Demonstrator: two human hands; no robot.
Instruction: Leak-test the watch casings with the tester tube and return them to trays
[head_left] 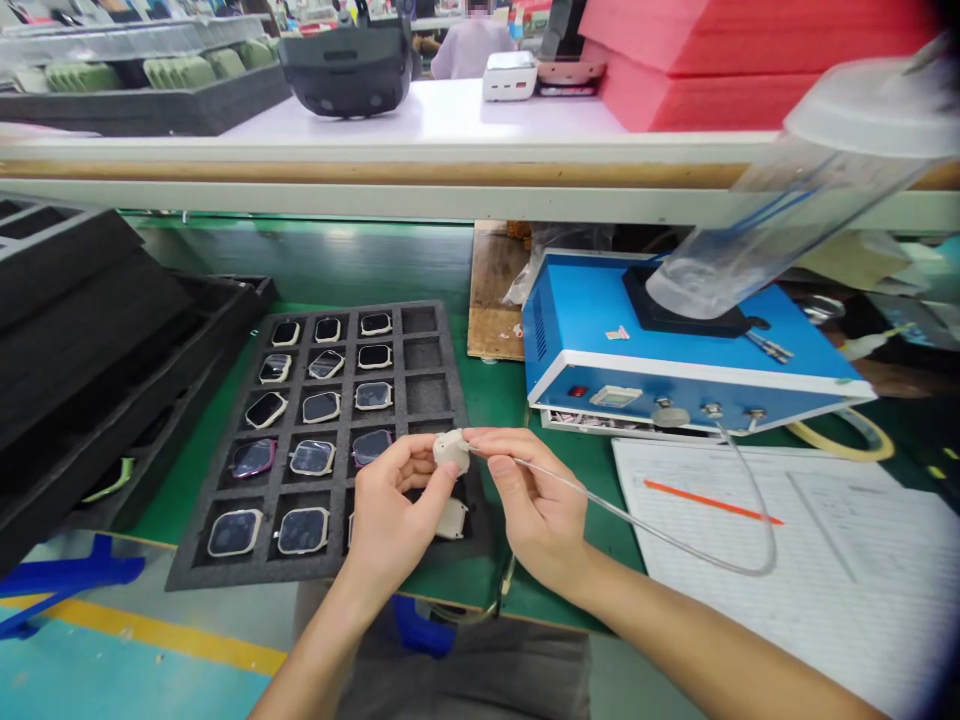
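My left hand (394,510) is closed around a small beige watch case (451,452), held above the near right corner of a black foam tray (431,400). My right hand (525,490) pinches the end of a thin clear tube (675,535) against that case. The tube loops to the right and back up to the front panel of a blue machine (675,365). The tray's cells hold several watch cases (321,407) with dark screens. Another beige case (452,520) lies in a cell just below my left hand.
A clear plastic cylinder (787,190) leans on top of the blue machine. A paper sheet (825,560) with an orange pen (712,502) lies at the right. Stacked black foam trays (90,340) sit at the left. A shelf (450,130) above carries red foam, a headset and more trays; a person sits beyond it.
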